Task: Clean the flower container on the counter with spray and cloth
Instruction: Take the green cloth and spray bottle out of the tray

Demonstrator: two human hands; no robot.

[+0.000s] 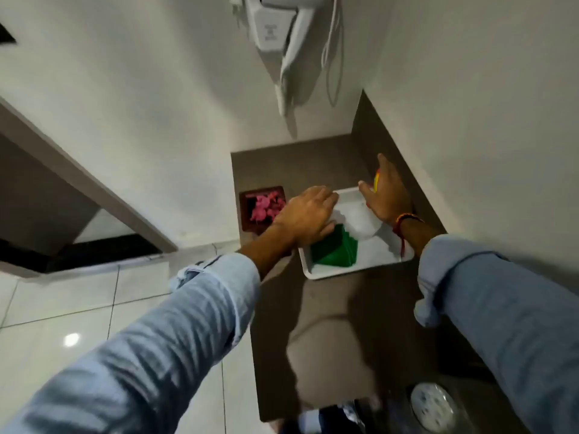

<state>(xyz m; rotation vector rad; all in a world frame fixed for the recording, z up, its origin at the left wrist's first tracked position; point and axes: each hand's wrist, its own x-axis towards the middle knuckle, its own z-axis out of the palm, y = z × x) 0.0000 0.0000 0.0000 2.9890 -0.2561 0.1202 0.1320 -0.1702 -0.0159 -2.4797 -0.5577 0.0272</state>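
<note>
The flower container (pixel 247 211) is a dark red-brown square box holding pink flowers, and it stands at the counter's left edge against the wall. Right of it lies a white tray (pixel 313 272) with a folded green cloth (pixel 336 253) inside. My left hand (pixel 305 214) is palm down over the tray's left end, its thumb touching the cloth's upper corner; whether it grips the cloth is hidden. My right hand (pixel 387 195) is closed around a spray bottle (pixel 376 180) at the tray's far right corner; only a yellow and red part of it shows.
The brown counter (pixel 313 324) runs toward me, with walls behind it and on its right. A white hair dryer (pixel 282 36) with its cord hangs on the wall above the tray. A round metal drain (pixel 432 407) is at the bottom right. White floor tiles lie to the left.
</note>
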